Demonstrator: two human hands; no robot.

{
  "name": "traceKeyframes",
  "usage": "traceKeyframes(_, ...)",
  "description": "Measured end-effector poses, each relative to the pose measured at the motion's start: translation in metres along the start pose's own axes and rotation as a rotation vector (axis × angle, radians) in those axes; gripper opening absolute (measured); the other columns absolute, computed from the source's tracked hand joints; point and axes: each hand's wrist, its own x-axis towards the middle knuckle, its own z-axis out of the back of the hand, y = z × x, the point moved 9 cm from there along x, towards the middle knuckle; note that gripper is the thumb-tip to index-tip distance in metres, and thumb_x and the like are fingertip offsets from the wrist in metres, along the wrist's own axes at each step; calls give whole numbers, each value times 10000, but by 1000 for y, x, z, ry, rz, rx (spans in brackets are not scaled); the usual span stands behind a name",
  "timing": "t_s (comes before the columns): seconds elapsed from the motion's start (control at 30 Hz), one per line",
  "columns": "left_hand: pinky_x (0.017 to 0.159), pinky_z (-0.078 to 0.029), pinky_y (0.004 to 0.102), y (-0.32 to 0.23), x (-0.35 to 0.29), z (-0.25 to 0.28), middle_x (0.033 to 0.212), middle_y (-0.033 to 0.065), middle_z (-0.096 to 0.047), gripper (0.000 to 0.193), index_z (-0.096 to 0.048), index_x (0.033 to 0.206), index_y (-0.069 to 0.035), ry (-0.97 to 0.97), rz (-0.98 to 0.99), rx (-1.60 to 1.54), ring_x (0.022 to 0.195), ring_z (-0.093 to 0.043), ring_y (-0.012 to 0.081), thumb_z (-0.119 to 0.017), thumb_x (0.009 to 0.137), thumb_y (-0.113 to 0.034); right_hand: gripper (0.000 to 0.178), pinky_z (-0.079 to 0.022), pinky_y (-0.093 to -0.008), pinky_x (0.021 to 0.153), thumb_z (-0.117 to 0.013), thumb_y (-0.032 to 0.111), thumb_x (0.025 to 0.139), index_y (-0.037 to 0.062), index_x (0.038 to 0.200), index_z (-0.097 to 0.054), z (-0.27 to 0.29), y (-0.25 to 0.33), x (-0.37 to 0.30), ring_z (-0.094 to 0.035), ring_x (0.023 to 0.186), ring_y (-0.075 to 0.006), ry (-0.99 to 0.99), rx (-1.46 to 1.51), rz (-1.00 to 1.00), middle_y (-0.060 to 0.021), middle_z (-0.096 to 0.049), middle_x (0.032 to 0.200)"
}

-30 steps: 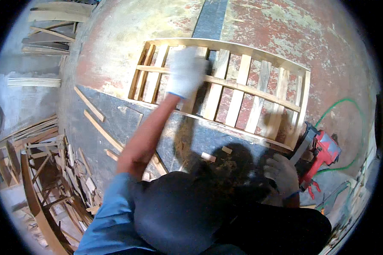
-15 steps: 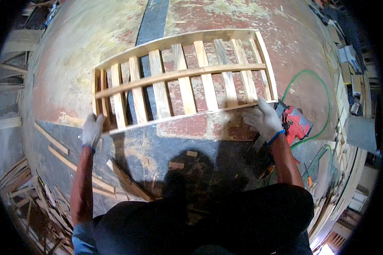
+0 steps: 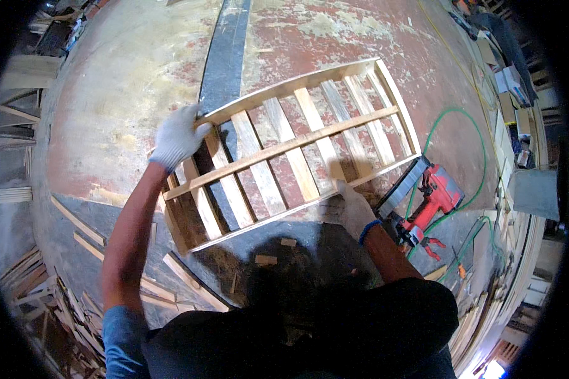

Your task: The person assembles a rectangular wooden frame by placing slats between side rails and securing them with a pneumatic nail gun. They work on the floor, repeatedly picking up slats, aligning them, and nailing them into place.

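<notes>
Your gloved left hand (image 3: 180, 136) is curled over the far-left corner of the slatted wooden frame (image 3: 284, 151), gripping its far board. Your gloved right hand (image 3: 357, 211) touches the near rail, right of its middle; shadow covers the fingers, so you cannot tell how tightly they close. The frame sits in front of you at the centre of the worn floor (image 3: 126, 82), slanting so its right end lies farther away, with one long batten running over its cross slats. Just beside its near-right corner lies a red nail gun (image 3: 439, 192), a green hose (image 3: 483, 151) looping around it. Loose wooden strips (image 3: 193, 281) lie near left, and a small offcut (image 3: 266, 259) rests nearer you.
</notes>
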Motion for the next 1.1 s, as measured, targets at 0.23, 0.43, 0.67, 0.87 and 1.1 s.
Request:
traceKeyframes(0.23, 905, -533, 522, 27, 36, -67, 1062, 300, -717, 562, -741, 1116, -9, 387, 229, -1, 1033, -697, 450, -595, 971, -532, 415, -586, -457, 781, -598, 447, 1014, 88, 1219, -634, 10, -4, 21, -682, 886, -253, -162, 21, -12, -93, -683, 1066)
traceKeyframes(0.43, 728, -537, 482, 50, -79, -44, 844, 260, -713, 512, -769, 1077, -58, 311, 446, -267, 786, -716, 409, -647, 948, -539, 354, -567, -397, 829, -555, 387, 1045, 60, 1124, -665, -4, 37, 12, -678, 906, -218, -142, -599, 329, -84, -690, 1015)
traceKeyframes(0.67, 706, -530, 438, 110, -214, -38, 841, 277, -719, 521, -720, 944, 110, 23, 753, -432, 760, -701, 320, -702, 934, -411, 395, -522, -370, 1028, -539, 278, 1071, -26, 1320, -573, -181, 194, -40, -653, 1154, -232, 438, -388, 504, -151, -653, 1258)
traceKeyframes(0.87, 722, -532, 360, 10, -249, -80, 920, 122, -737, 409, -753, 1047, 9, -212, 1010, -1246, 786, -678, 239, -696, 972, -389, 342, -539, -326, 854, -624, 285, 997, 37, 1227, -671, -156, 226, -88, -663, 1000, -162, 256, -545, 553, -63, -717, 1108)
traceKeyframes(1.1, 1010, -476, 476, -91, -160, 19, 1169, 189, -683, 473, -647, 1282, -29, -22, 70, -271, 1106, -645, 368, -642, 976, -390, 228, -538, -282, 651, -579, 226, 1021, 35, 1105, -672, -9, 106, -78, -640, 762, -135, -3, -825, 444, -33, -674, 928)
